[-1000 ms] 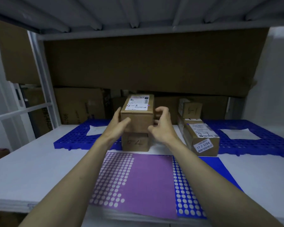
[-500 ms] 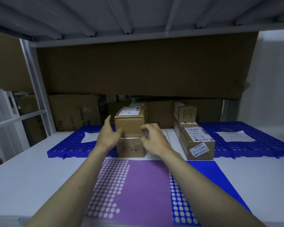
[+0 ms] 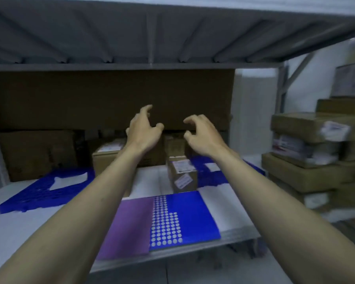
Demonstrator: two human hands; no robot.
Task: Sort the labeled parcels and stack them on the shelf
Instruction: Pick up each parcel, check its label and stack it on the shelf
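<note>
My left hand [image 3: 142, 130] and my right hand [image 3: 201, 135] hang in the air above the shelf with fingers spread, holding nothing. Below the left hand stands a stack of brown labeled parcels [image 3: 108, 156], partly hidden by my left forearm. To its right stands a second stack of labeled parcels [image 3: 182, 175] on the white shelf board [image 3: 19, 218]. The view is blurred by motion.
Blue perforated mats [image 3: 39, 193] lie at the back left and back right of the shelf. A purple and blue dotted sheet [image 3: 166, 220] covers the front edge. Large cartons [image 3: 35, 154] line the back. A pile of parcels [image 3: 316, 160] stands at the right.
Both hands have let go of the top parcel, which stays on the stack, and have risen and pulled back with fingers apart. The view has swung right, showing the pile of parcels.
</note>
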